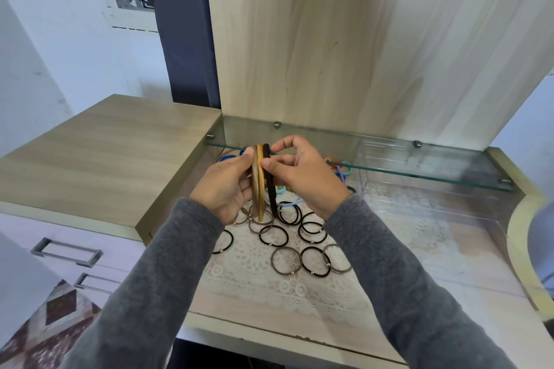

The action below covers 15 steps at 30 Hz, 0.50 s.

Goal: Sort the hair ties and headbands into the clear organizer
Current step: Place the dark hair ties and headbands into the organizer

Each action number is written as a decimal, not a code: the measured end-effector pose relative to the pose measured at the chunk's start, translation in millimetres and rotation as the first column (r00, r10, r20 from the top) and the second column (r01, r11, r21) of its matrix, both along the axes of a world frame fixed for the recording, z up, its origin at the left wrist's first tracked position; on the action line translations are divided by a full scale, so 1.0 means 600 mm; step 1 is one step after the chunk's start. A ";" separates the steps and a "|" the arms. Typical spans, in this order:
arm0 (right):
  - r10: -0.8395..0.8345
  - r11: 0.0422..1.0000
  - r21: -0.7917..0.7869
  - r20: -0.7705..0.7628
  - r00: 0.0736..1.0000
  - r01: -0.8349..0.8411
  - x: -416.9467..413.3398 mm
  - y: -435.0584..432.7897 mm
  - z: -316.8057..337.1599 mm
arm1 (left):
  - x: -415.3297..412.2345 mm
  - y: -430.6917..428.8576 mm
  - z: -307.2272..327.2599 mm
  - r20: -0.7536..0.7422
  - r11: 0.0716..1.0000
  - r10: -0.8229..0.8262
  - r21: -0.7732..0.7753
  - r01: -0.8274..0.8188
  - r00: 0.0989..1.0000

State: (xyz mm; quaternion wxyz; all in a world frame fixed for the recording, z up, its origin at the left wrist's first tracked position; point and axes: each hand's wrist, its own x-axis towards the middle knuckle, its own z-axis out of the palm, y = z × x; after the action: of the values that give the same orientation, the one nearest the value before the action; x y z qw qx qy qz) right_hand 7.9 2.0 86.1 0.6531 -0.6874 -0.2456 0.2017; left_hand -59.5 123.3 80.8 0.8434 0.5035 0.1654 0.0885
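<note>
From the head camera, both hands are raised above the desk (99,141) with three headbands standing on edge between them. The left hand (226,186) curls round the tan headband (255,189) and the mustard headband (261,186), which are pressed together. The right hand (302,177) pinches the dark brown headband (271,189) between thumb and fingertips, just beside the mustard one. Below, black and brown hair ties (286,260) lie scattered on a lace mat (269,287). Coloured ties (341,169) sit behind the hands. The clear organizer (419,192) stands to the right under the glass shelf (434,175); its compartments are probably too washed out to read.
</note>
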 end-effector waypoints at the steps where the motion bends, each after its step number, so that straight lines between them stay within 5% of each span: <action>1: -0.003 1.000 -0.011 0.018 1.000 0.004 0.000 0.000 0.000 | 0.000 0.000 0.000 0.006 1.000 -0.004 -0.008 0.004 1.000; 8: -0.013 0.998 -0.055 0.129 0.992 0.020 -0.001 -0.003 0.002 | 0.004 -0.008 0.002 0.027 0.999 -0.024 -0.030 0.024 0.999; 15: -0.021 1.000 0.006 0.022 1.000 0.021 0.003 -0.025 0.021 | 0.018 -0.019 0.001 0.010 0.998 -0.043 0.047 0.042 0.999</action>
State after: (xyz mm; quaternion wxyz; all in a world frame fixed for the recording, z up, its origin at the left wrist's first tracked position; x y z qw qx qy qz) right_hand 9.6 -13.2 98.8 0.6544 -0.6901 -0.2462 0.1865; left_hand -48.8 111.6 81.5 0.8340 0.5260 0.1478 0.0772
